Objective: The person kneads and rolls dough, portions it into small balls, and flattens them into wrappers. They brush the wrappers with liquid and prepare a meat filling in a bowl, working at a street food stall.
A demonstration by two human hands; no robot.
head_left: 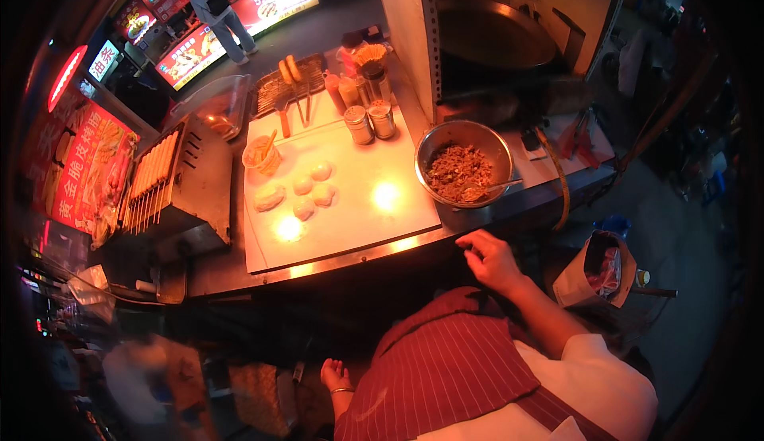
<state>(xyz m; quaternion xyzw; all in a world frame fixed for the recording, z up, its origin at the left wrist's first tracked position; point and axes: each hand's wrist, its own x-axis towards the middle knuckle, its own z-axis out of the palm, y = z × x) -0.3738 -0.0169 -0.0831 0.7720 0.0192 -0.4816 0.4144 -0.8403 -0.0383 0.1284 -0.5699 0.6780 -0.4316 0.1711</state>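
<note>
My right hand [492,259] hovers at the counter's front edge, just below a steel bowl [501,142]. Its fingers are loosely bent and apart, with nothing in them. Brown chopped filling [461,172] fills much of the bowl, and a spoon handle [507,184] leans out over its right side. Down by my apron, my left hand [336,375] hangs empty, its fingers half curled and slightly apart. Several pale dough balls [303,185] lie on the white board [342,230], beside a longer dough piece [270,197]. Behind them stands a tub [262,154] with a utensil in it.
Two shakers [359,125] and sauce bottles [333,91] stand at the board's back. To the left, skewered sausages [156,166] lie on a grill [189,182]. A large round pan [497,35] sits at the back right. A paper bag [593,270] stands to my right.
</note>
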